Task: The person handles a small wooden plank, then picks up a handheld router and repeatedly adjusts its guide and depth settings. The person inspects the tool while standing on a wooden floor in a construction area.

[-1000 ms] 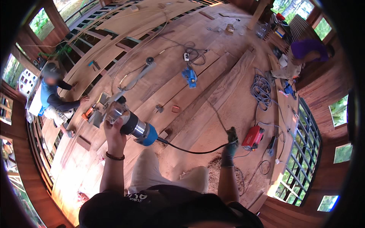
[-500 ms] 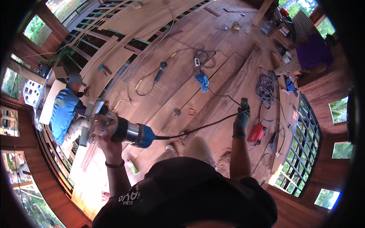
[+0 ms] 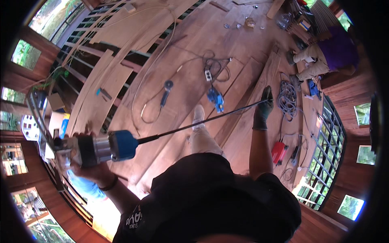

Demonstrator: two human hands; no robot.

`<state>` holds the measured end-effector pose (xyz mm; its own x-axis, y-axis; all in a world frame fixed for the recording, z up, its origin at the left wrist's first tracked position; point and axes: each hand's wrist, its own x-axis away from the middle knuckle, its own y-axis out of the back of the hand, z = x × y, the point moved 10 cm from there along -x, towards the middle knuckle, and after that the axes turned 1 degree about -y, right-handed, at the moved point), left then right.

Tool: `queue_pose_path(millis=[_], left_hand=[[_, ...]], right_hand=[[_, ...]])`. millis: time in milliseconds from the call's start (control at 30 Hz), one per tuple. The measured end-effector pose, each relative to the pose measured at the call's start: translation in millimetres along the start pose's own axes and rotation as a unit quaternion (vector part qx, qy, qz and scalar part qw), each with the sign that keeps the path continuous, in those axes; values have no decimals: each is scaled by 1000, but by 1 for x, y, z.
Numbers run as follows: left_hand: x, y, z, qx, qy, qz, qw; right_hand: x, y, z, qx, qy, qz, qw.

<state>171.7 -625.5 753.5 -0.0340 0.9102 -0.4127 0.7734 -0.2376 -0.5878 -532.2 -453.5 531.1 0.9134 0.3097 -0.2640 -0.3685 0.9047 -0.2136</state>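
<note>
My bare left hand grips a large router with a clear base, metal body and blue top, held sideways at the lower left. Its black cord stretches up to the right, pulled fairly straight, into my gloved right hand, which is closed on it. Under the cord, on the plank floor, lie a blue power tool and an angle grinder with loops of cable. One of my legs reaches forward beneath the cord, its foot on the boards.
A co-worker in purple bends at the right near coiled cables and a red machine. A blue shirt is partly hidden behind my left hand. Gapped floor joists with loose boards lie at the left; a railing opening is at the right.
My left hand has swung left with the router. My right hand has risen up and right, straightening the cord. My leg has moved forward, and the left co-worker is now mostly hidden.
</note>
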Motion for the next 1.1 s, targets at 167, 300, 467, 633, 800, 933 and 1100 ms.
queue_pose_path(millis=[167, 300, 467, 633, 800, 933, 1100], left_hand=[[-136, -33, 59, -121, -56, -115, 984], [-219, -64, 102, -137, -56, -101, 984], [-317, -82, 150, -141, -30, -80, 986], [-419, -97, 252, -116, 25, -6, 993], [-507, -116, 348, -122, 82, 65, 987], [-558, -145, 401, -121, 109, 105, 981], [-582, -187, 455, -82, 161, 179, 967]], right_hand=[[-118, -32, -70, 111, -108, -72, 985], [-184, -45, -94, -50, -55, -137, 988], [-206, -39, -120, -20, -54, -213, 975], [-198, -57, -130, -14, -152, -272, 950], [-196, -105, -85, 83, -173, -275, 942], [-201, -130, -52, 105, -141, -299, 938], [-200, -136, -41, 80, -151, -346, 922]])
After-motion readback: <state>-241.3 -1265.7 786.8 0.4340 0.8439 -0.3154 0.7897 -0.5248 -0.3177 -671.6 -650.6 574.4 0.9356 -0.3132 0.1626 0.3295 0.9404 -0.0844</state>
